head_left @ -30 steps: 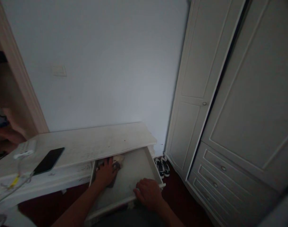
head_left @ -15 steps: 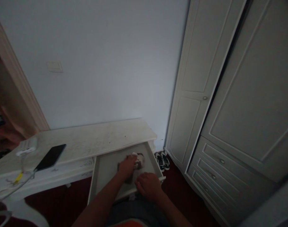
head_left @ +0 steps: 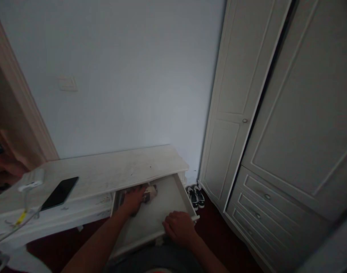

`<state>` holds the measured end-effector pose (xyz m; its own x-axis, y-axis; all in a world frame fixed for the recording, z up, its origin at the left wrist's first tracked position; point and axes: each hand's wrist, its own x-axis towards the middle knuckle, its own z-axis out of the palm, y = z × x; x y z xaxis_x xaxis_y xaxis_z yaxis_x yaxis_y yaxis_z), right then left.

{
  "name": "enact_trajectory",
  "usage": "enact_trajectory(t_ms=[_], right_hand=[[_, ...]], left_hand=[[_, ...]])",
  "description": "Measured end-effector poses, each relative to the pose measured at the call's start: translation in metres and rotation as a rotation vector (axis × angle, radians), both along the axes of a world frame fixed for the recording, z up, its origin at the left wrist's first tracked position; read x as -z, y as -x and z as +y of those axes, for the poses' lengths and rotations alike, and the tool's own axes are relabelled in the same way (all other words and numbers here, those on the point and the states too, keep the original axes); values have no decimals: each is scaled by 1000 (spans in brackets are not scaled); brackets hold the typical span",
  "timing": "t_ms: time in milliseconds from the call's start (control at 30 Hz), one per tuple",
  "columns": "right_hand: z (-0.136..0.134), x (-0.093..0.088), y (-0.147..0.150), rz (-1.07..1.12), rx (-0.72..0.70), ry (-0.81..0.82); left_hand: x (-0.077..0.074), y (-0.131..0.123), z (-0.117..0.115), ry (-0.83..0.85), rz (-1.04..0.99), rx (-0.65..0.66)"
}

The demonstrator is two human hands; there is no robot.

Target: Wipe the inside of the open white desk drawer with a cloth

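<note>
My left hand [head_left: 135, 198] is inside the pulled-out drawer [head_left: 159, 220], at its back left corner. It presses on a crumpled cloth [head_left: 151, 192], white and brown, whose bunched end sticks out to the right of my fingers. Part of the cloth is hidden under the palm. My right hand [head_left: 179, 225] is closed over the drawer's front edge near the right corner, thumb toward the inside. Bare pale drawer bottom shows between the two hands.
On the white desk [head_left: 124, 167] lie a black phone [head_left: 60, 192] and a white adapter [head_left: 31, 179] with a cable [head_left: 18, 229]. Dark sneakers [head_left: 195, 196] stand on the floor between desk and wardrobe [head_left: 227, 144]. A light switch [head_left: 67, 83] is on the wall.
My left hand has slid the cloth from the drawer's middle leftward to the back left corner. My right hand stays at the front edge.
</note>
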<state>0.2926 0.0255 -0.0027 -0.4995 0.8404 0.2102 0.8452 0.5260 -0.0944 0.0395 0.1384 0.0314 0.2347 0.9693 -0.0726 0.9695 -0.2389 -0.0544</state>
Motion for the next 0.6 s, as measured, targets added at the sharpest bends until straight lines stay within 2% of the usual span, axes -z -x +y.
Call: enact_trajectory(t_ms=[67,133,200,333,433,500,600], right_hand=[[0,1,0,2,1,-9],[1,1,1,1,0,-11],[1,1,1,0,-4,-9],[2,2,1,-8,-9,4],[3,5,0,0,4,10],[4,6,0,9,8,11],[4,6,1,3,7,16]], left_hand=[[-1,17,-1,-6,31,-63],[-1,25,-2,25,38,-61],[2,28,-5,102,22,-8],[11,32,-15,320,-52,180],[15,36,-20,361,-105,235],[15,37,-18,324,-126,201],[15,35,-9,211,-139,65]])
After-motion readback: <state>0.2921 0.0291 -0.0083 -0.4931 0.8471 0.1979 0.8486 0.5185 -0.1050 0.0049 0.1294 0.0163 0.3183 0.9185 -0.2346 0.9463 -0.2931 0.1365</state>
